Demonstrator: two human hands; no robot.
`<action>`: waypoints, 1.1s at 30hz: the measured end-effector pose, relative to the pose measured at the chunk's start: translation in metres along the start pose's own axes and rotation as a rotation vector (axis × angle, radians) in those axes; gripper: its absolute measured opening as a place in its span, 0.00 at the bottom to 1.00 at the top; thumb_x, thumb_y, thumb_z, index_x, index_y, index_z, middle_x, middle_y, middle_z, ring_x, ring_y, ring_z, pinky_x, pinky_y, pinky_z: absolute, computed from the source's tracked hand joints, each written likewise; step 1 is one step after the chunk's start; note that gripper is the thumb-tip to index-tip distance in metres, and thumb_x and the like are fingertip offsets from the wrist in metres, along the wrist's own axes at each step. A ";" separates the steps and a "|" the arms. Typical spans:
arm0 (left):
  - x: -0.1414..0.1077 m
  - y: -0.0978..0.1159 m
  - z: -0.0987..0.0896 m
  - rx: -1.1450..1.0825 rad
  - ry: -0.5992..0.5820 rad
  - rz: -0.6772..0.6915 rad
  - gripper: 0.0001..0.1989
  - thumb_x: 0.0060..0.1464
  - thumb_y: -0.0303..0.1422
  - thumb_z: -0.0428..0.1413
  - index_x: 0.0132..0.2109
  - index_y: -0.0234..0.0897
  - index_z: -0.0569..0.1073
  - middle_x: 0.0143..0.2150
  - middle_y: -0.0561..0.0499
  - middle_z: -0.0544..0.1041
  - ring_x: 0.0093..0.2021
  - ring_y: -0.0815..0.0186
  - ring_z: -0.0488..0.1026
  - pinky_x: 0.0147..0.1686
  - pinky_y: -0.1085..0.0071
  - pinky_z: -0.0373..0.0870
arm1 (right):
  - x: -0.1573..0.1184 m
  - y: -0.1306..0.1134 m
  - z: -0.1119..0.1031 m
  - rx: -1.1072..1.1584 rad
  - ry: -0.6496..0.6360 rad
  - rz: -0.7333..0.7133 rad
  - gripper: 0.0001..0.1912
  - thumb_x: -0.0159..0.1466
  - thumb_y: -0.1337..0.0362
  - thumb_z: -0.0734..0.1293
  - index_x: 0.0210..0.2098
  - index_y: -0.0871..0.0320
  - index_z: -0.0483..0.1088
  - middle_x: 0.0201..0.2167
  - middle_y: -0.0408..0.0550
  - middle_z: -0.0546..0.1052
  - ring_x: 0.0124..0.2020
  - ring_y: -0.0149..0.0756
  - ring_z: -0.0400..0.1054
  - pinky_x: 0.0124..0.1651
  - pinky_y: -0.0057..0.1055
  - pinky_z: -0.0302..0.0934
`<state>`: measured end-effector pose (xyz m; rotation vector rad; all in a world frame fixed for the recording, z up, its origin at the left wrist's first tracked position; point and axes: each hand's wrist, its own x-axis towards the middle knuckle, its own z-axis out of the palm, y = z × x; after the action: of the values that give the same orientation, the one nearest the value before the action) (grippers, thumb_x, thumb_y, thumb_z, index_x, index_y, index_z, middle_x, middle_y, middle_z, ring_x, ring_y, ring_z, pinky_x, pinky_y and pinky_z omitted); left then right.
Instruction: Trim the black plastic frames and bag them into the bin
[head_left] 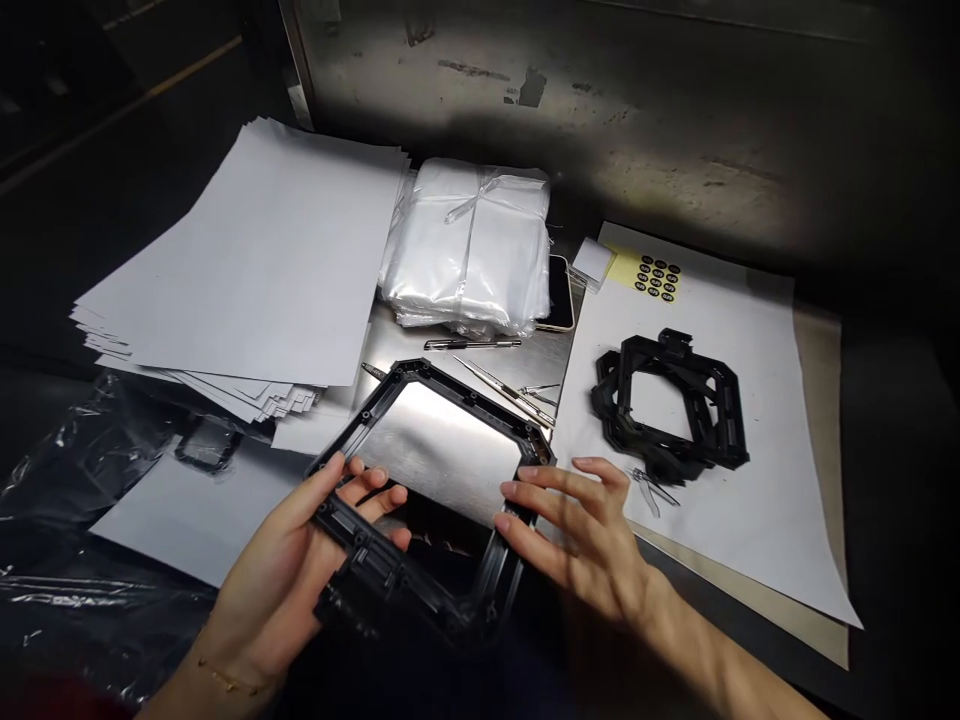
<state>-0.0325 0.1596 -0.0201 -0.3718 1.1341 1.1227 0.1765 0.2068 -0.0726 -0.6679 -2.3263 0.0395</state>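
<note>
A black plastic frame (442, 387) with cut corners and small screw holes is held tilted above the near edge of the work surface. My left hand (292, 560) grips its left side, thumb on top and fingers curled through the opening. On the right bar lie the fingertips of my right hand (585, 530), closed against the frame; its thumb is hidden. Through the opening shows bare shiny metal. To the right, several similar black frames (731, 410) lie piled on a white paper sheet (772, 520). Small snips (651, 490) rest just below that pile.
A tall paper stack (262, 250) stands at the left, beside tied clear plastic bags (472, 240). Behind the held frame lie a pen (472, 344) and tweezers (495, 385). A phone (561, 295) and a yellow sticker sheet (626, 268) are farther back. A metal wall (637, 120) bounds the rear.
</note>
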 end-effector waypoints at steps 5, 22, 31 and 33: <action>-0.002 0.002 0.002 -0.027 -0.031 0.036 0.05 0.51 0.30 0.51 0.29 0.34 0.69 0.33 0.50 0.69 0.33 0.64 0.72 0.28 0.66 0.74 | 0.009 0.005 -0.003 0.007 0.005 -0.061 0.10 0.55 0.76 0.64 0.29 0.53 0.69 0.28 0.43 0.76 0.36 0.33 0.67 0.41 0.39 0.53; -0.003 0.005 0.005 0.053 -0.006 0.145 0.07 0.48 0.34 0.53 0.32 0.36 0.73 0.37 0.47 0.72 0.43 0.59 0.69 0.39 0.63 0.70 | 0.024 0.014 -0.009 0.089 0.037 -0.091 0.09 0.55 0.75 0.63 0.30 0.54 0.68 0.29 0.43 0.74 0.36 0.33 0.66 0.42 0.39 0.53; 0.051 -0.006 -0.025 0.277 -0.040 0.691 0.15 0.35 0.37 0.62 0.33 0.43 0.69 0.30 0.56 0.73 0.37 0.69 0.67 0.40 0.79 0.64 | 0.038 -0.001 0.003 0.933 -0.293 0.555 0.11 0.62 0.63 0.56 0.30 0.60 0.67 0.26 0.45 0.71 0.28 0.29 0.66 0.31 0.24 0.61; 0.055 -0.006 -0.035 0.295 -0.017 0.642 0.07 0.44 0.34 0.58 0.26 0.40 0.66 0.20 0.59 0.66 0.23 0.74 0.62 0.28 0.80 0.64 | 0.045 0.017 0.017 0.885 -0.427 0.474 0.10 0.61 0.63 0.58 0.30 0.59 0.68 0.27 0.43 0.73 0.29 0.28 0.67 0.33 0.23 0.62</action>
<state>-0.0466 0.1597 -0.0838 0.2561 1.4280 1.4745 0.1457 0.2453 -0.0611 -0.7499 -2.1409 1.4453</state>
